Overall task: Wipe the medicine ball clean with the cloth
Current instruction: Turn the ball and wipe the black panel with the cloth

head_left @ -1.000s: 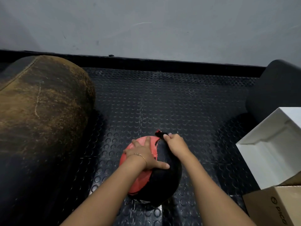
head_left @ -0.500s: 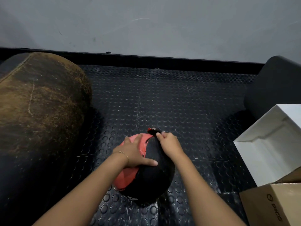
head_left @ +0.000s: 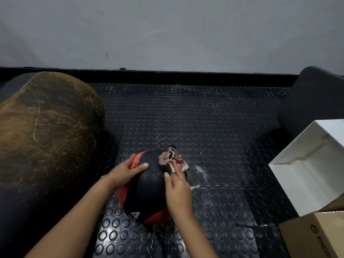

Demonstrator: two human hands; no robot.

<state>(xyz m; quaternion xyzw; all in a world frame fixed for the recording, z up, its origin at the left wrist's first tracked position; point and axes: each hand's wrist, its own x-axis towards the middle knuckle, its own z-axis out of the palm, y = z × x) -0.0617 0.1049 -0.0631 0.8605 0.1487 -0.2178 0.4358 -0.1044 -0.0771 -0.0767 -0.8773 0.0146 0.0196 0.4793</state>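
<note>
A black and red medicine ball rests on the studded black floor mat, low in the middle of the view. My left hand lies flat on its upper left side, fingers spread over a red panel. A patterned cloth in red, black and pale tones is bunched on the ball's upper right. My right hand presses on the ball's right side with its fingertips on the cloth's lower edge. The ball's underside is hidden.
A large worn brown punching bag lies on the left. An open white box and a cardboard box stand at the right, with a dark padded object behind them. A grey wall runs along the back.
The ball has turned, with black now on top and red showing low at the right. The cloth has spread out on the upper right. My right hand has slid down the ball's right side.
</note>
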